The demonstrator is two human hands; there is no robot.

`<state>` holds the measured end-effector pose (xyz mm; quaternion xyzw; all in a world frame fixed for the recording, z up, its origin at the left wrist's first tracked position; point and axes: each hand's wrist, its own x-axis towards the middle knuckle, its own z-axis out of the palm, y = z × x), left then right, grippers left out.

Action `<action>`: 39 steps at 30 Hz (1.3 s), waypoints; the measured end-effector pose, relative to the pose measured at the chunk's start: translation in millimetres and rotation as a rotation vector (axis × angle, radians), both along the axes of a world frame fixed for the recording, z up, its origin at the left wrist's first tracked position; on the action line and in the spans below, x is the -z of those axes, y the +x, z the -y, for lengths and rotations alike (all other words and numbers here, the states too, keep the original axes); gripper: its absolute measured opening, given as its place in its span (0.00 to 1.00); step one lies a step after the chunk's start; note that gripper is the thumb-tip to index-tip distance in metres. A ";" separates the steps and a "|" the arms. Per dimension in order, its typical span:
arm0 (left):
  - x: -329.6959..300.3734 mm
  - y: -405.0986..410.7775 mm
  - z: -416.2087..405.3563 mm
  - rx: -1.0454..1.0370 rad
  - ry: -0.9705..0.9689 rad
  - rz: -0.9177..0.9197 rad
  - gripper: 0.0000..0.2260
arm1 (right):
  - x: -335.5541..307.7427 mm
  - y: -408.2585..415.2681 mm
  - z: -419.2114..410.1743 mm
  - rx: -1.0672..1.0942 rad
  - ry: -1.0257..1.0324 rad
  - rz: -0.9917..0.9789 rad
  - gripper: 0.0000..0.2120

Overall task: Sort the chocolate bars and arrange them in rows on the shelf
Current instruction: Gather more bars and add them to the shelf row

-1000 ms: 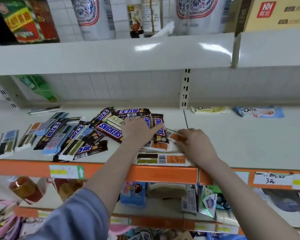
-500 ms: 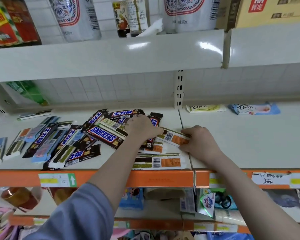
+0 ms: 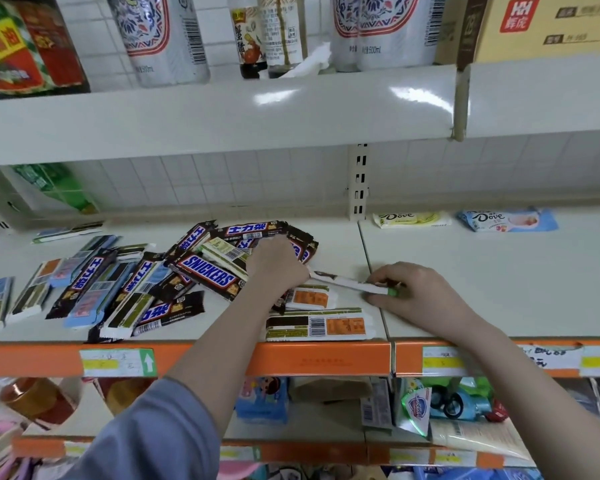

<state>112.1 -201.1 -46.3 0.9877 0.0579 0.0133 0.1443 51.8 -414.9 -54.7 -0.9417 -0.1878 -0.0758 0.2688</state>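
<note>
A loose heap of chocolate bars covers the left half of the white shelf (image 3: pixel 465 271): brown Snickers bars (image 3: pixel 208 276), white bars and pale blue bars. My left hand (image 3: pixel 274 268) rests on the heap's right side, fingers curled over the bars beneath it. My right hand (image 3: pixel 413 292) pinches the end of a white bar (image 3: pixel 347 284) tilted on edge between both hands. Two white bars with orange patches (image 3: pixel 317 323) lie flat by the shelf's front edge. Two Dove bars (image 3: pixel 411 220) lie at the back right.
The shelf's front edge is an orange strip with price labels (image 3: pixel 116 362). An upper shelf (image 3: pixel 222 116) with bottles and a carton hangs overhead. A slotted upright (image 3: pixel 360 181) stands at the back. The lower shelf holds assorted packets.
My right hand has pulled the white bar rightwards out of the heap and turned it on edge. My left hand has stayed on the heap. The view has drifted slightly.
</note>
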 end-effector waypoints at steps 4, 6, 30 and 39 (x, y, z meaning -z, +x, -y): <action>-5.1 -7.7 -2.3 -0.041 -0.218 0.148 0.14 | 1.2 1.3 -3.7 0.031 -0.011 0.000 0.14; -8.8 -12.1 -5.5 -0.055 -0.316 0.167 0.12 | 1.5 3.5 -6.0 0.028 -0.064 0.005 0.19; -15.0 -63.1 139.8 0.034 -0.915 0.173 0.12 | -14.1 -41.5 171.3 0.164 -0.203 0.389 0.23; -3.4 -60.2 359.4 -0.015 -1.020 0.132 0.12 | -19.5 -44.0 387.8 0.199 -0.183 0.370 0.23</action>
